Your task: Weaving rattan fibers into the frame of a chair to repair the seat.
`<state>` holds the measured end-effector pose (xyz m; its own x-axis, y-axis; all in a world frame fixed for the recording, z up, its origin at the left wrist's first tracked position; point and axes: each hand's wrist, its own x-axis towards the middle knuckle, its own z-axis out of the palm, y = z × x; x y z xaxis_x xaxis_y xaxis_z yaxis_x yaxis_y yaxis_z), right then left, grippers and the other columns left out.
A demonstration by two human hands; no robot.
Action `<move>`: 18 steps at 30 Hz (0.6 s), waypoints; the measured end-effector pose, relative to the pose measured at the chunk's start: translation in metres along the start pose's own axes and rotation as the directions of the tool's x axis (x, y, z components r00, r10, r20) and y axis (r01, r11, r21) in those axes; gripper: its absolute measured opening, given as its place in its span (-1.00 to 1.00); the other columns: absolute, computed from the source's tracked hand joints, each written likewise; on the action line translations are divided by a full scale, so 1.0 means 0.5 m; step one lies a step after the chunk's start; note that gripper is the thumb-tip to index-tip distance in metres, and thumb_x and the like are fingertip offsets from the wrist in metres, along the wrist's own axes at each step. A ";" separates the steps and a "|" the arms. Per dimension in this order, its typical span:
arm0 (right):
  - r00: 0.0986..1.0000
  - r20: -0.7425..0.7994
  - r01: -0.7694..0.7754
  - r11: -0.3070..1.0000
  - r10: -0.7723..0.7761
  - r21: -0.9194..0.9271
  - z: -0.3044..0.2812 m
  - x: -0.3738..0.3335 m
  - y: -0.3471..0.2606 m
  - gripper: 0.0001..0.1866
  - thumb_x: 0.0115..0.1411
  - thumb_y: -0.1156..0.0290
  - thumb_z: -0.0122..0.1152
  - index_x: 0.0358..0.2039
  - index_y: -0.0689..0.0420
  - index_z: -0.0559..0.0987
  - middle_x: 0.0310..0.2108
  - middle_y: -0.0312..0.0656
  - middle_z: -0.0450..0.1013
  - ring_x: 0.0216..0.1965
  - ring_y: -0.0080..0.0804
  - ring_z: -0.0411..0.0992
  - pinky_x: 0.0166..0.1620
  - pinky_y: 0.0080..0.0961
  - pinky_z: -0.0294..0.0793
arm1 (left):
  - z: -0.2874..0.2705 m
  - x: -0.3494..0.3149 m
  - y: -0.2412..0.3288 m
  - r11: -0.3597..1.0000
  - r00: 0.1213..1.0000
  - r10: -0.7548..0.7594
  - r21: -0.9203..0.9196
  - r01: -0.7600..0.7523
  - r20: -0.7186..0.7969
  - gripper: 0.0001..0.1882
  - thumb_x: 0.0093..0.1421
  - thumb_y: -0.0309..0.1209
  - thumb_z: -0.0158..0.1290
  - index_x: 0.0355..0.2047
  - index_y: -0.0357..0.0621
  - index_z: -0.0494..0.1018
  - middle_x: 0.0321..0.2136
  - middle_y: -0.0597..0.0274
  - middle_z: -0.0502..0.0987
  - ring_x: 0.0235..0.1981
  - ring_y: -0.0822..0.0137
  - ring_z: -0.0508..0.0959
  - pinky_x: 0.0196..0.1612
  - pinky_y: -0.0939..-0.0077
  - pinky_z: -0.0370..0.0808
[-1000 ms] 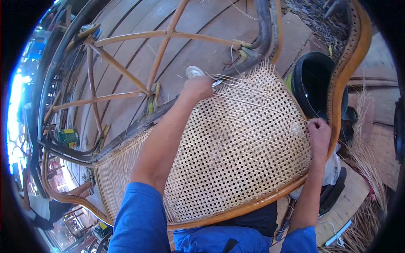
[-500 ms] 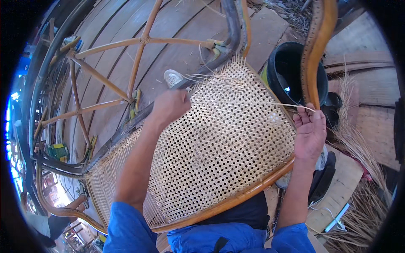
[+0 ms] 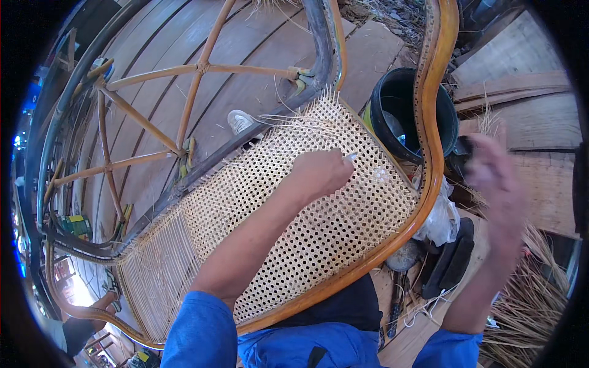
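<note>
A sheet of woven cane webbing [image 3: 294, 239] with open holes spreads across a curved rattan frame [image 3: 343, 281] in front of me. Over its upper right part, my left hand [image 3: 322, 175] is closed, knuckles up. Something small and whitish shows at its fingertips, and I cannot make out what the fingers hold. My right hand [image 3: 496, 175] is off to the right, beyond the frame and near the black bucket, smeared by motion. Loose cane strands [image 3: 288, 121] lie over the webbing's far edge. Toward the left, parallel strands [image 3: 161, 264] run without the full weave.
A black bucket [image 3: 377, 116] stands behind the frame's upright curve. At right lie a plastic bag [image 3: 443, 218], a dark brush-like block [image 3: 450, 260] and a heap of cane strips [image 3: 521, 306]. Rattan poles [image 3: 138, 116] cross at far left. Another person's shoe [image 3: 239, 121] shows beyond the webbing.
My left hand has moved right across the webbing. The right hand has swung outward to the right, and the cane strand it held is no longer visible there. The view has shifted slightly.
</note>
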<state>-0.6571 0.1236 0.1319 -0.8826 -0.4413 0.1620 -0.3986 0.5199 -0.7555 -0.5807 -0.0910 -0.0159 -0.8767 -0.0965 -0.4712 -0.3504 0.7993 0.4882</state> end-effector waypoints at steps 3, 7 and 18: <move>0.934 0.325 -0.243 0.930 0.148 0.275 0.134 0.014 0.116 -0.84 0.16 0.48 0.06 -0.23 0.17 0.51 -0.47 -0.32 0.41 -0.47 -0.61 0.38 -0.37 -0.72 0.38 | 0.003 0.075 -0.013 0.983 0.994 0.103 0.153 -0.106 0.028 -0.67 0.20 -0.22 -0.17 -0.35 -0.24 0.45 -0.46 -0.03 0.55 -0.39 0.02 0.57 -0.29 0.13 0.46; 0.866 0.292 -0.428 0.904 0.406 0.012 0.231 0.028 0.213 -0.85 0.13 0.48 0.06 -0.32 0.26 0.52 -0.57 -0.18 0.44 -0.50 -0.49 0.42 -0.37 -0.58 0.41 | -0.009 0.127 0.002 0.945 0.965 0.261 0.207 -0.254 -0.006 -0.78 0.18 -0.28 -0.13 -0.34 -0.11 0.46 -0.47 0.03 0.55 -0.39 0.04 0.57 -0.34 0.15 0.46; 0.879 0.223 -0.313 0.864 0.421 -0.395 0.276 0.062 0.221 -0.84 0.07 0.45 0.06 -0.49 0.31 0.52 -0.65 -0.18 0.42 -0.56 -0.52 0.38 -0.43 -0.55 0.33 | -0.053 0.165 0.045 0.861 0.941 0.337 0.403 -0.312 0.008 -0.80 0.05 -0.41 -0.05 -0.46 -0.16 0.57 -0.47 0.10 0.58 -0.39 0.16 0.60 -0.38 0.29 0.51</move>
<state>-0.6941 0.0660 -0.0341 -0.8881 -0.3325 -0.3172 -0.1663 0.8760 -0.4527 -0.6696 -0.0966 -0.0240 -0.9407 0.1839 -0.2851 0.1048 0.9568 0.2714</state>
